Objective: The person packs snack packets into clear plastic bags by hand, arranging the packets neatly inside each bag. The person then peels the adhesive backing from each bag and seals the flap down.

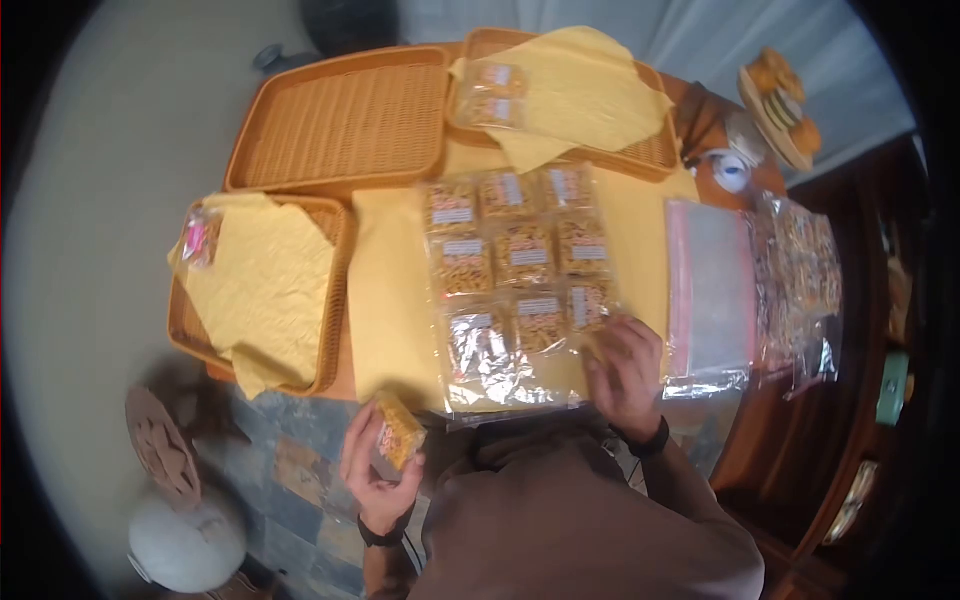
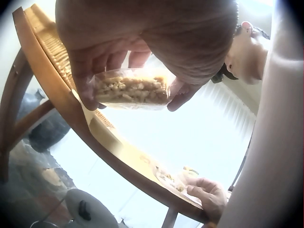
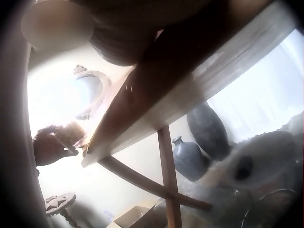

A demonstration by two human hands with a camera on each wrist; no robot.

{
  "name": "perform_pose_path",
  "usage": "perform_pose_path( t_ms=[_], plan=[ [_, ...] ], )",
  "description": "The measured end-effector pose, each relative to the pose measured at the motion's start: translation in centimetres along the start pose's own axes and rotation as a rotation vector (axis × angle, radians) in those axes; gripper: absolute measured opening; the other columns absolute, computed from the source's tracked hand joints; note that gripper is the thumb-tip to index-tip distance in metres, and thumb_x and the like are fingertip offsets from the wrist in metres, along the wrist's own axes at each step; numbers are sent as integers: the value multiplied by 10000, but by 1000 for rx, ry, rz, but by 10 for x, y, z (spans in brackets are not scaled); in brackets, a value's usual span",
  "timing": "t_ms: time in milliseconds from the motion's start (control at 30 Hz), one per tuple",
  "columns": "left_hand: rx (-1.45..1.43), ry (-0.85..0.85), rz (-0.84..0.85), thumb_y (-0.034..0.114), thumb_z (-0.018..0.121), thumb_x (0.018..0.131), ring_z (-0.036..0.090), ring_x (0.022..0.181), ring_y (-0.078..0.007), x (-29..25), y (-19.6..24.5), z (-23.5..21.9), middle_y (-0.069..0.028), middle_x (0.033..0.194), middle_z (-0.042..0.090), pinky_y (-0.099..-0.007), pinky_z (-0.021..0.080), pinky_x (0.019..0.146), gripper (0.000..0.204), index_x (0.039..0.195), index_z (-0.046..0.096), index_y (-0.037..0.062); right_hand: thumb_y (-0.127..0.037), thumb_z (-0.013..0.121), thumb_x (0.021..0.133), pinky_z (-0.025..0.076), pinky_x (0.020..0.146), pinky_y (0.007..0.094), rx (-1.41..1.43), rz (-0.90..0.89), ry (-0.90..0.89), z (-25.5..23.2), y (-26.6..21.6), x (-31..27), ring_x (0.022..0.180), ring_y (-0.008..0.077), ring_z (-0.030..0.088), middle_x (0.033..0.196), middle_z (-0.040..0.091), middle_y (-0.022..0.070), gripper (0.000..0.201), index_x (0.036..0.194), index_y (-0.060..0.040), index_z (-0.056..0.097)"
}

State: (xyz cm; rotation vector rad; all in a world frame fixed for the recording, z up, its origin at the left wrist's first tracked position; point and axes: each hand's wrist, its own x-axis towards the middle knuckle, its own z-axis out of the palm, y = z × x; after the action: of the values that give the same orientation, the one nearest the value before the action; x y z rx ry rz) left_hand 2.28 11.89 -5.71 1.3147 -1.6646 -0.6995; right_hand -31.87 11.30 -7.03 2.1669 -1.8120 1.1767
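Note:
My left hand (image 1: 382, 470) holds a small clear packet of yellow-brown crunchy food (image 1: 400, 436) between thumb and fingers, off the table's front edge. The left wrist view shows the same packet (image 2: 135, 89) pinched at its two ends. On the yellow cloth lies a large clear plastic sheet or bag with rows of similar labelled packets (image 1: 525, 253). My right hand (image 1: 627, 372) rests at its lower right corner, fingers bent near a packet (image 1: 590, 303); whether they grip the plastic cannot be told. In the right wrist view the hand is dark and its fingers are hidden.
A bare wicker tray (image 1: 340, 120) stands at the back left. Cloth-lined trays stand at the back right, with two packets (image 1: 497, 95), and at the left, with one pink-labelled packet (image 1: 200, 238). Flat plastic bags (image 1: 712, 290) and filled bags (image 1: 800, 270) lie at the right.

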Motion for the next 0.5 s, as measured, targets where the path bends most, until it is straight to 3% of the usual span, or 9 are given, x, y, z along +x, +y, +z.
perform_pose_path(
  t_ms=[433,500],
  plan=[
    [44,-90,6,221,817,792,612,1228,-381,11,26,33,-262,1348,609,-452,467,1061,621,1314,625,-55,-1,786,741,558,945,449,140,-22,26,-10,14,-7,1142,394,630,1201,674,186,279,1004,9,693],
    [43,-128,16,249,797,842,564,1296,-357,11,31,35,-253,1395,575,-456,417,1108,642,1370,591,-52,-6,780,749,560,945,450,154,-17,25,-7,15,-6,1145,391,630,1200,674,185,259,993,11,694]
  ],
)
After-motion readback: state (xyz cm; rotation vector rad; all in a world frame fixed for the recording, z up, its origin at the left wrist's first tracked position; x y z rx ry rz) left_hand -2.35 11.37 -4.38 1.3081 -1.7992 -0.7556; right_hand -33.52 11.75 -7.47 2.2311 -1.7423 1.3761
